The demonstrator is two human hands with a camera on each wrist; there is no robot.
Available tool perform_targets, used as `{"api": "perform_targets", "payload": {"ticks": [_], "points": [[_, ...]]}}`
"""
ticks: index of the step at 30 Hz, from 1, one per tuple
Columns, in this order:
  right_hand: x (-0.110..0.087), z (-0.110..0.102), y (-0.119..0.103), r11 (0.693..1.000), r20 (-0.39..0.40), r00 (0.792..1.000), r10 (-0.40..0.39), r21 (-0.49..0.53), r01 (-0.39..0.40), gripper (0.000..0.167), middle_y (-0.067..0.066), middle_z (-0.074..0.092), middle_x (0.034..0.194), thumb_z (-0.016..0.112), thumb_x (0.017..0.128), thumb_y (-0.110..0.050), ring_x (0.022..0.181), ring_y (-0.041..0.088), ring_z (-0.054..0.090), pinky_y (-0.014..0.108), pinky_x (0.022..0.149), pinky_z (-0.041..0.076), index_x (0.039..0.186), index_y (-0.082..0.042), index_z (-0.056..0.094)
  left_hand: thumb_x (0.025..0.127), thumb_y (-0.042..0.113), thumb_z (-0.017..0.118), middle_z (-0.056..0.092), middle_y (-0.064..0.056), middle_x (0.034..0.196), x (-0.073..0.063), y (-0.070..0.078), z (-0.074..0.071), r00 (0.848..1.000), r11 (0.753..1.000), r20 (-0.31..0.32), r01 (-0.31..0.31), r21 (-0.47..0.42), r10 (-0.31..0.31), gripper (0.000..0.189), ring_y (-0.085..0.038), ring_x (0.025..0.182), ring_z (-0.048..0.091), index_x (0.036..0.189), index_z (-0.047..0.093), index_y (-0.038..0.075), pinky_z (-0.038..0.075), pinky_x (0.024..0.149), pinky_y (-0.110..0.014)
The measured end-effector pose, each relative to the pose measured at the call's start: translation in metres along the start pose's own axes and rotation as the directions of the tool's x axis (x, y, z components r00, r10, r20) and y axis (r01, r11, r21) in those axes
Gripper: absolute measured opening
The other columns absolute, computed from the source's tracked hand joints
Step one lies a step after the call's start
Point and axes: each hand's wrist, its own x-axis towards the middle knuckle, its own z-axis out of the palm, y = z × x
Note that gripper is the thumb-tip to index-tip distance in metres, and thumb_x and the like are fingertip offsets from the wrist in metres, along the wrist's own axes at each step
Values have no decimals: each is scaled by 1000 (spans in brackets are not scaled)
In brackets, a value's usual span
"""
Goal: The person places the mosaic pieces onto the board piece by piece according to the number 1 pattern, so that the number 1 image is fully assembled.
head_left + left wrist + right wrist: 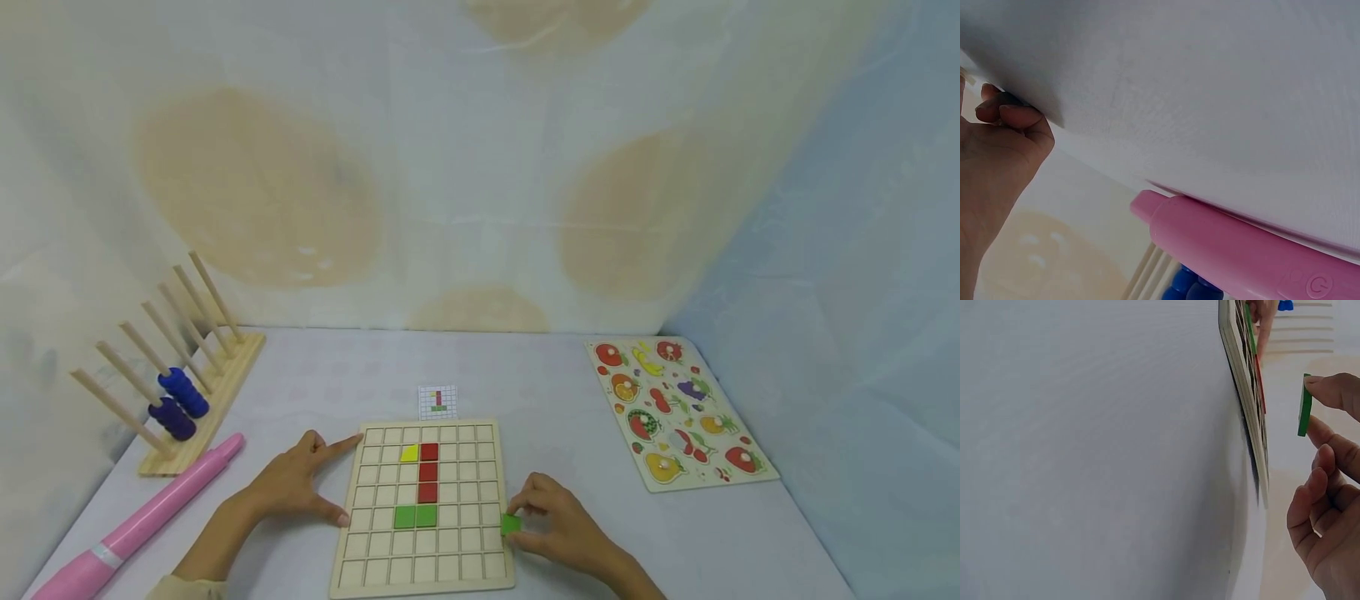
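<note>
Between thumb and index finger, my right hand (551, 521) pinches a small square green tile (511, 524) over the right rim of a wooden grid board (471, 567). In the right wrist view this tile (1304, 406) is held on edge, above the table and apart from the board. My left hand (288, 479) touches the board's left edge, index finger stretched to the upper corner and thumb lower down, other fingers curled. On the grid lie a yellow tile (409, 453), a column of red tiles (427, 472) and two green tiles (415, 517) side by side.
A small pattern card (438, 402) lies behind the board. At left stand a wooden peg rack (238, 367) with blue beads (183, 392) and a pink pen-shaped object (150, 521). A fruit puzzle board (678, 412) lies at right. Draped cloth (465, 167) encloses the table.
</note>
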Motion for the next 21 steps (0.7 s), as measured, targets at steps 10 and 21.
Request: {"api": "perform_targets", "payload": {"ticks": [10,21], "points": [[16,13,-2,1000,29,1000,8,16,-8,23,-6,53,86,84,76,-14,82,4,49,21,74,46,95,-19,72,51,70,85,36,-3,99,0,0,0,1000,1000,6,9,13,-9,116,-16,74,38,151,42,31,31,63,-27],[31,22,-6,999,62,997,42,-3,-42,23,-5,53,87,85,76,-15,82,4,46,20,75,44,95,-20,73,50,70,85,36,-3,99,1,0,1,1000,1000,6,16,1,-16,116,-16,76,39,151,42,32,32,65,-28]]}}
